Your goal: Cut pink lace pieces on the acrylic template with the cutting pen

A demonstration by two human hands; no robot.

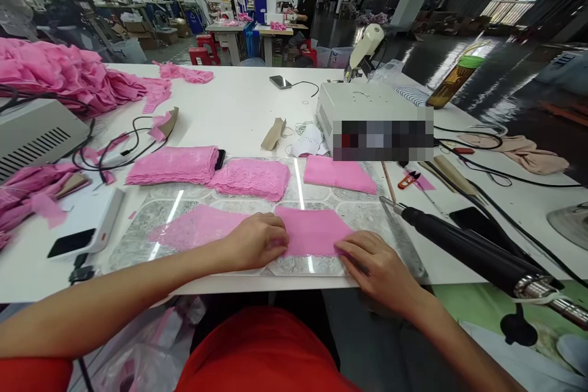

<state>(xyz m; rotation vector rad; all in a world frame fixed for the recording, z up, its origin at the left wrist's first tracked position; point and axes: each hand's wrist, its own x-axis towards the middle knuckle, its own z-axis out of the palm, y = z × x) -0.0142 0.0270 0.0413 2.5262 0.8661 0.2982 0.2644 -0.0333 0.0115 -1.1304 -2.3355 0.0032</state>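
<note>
A flat pink fabric piece [315, 231] with a slanted right side lies on the grey marbled board [390, 239]. My left hand [264, 237] is closed, its curled fingers gripping the left edge of that piece. At the lower right corner, my right hand [374, 263] pinches the fabric between thumb and fingers. A sheer pink lace piece [197, 226] lies flat to the left, partly under my left forearm. Behind are two stacks of pink lace pieces, one at left [172, 165] and one in the middle [250, 177], and a folded pink fabric stack [340, 174].
A black-handled tool with a metal tip [459, 245] juts in from the right, its tip over the board. Orange snips [408, 180] lie nearby. A grey box [367, 101] with cables stands behind. Pink fabric is heaped [68, 73] at left, near a white device [87, 220].
</note>
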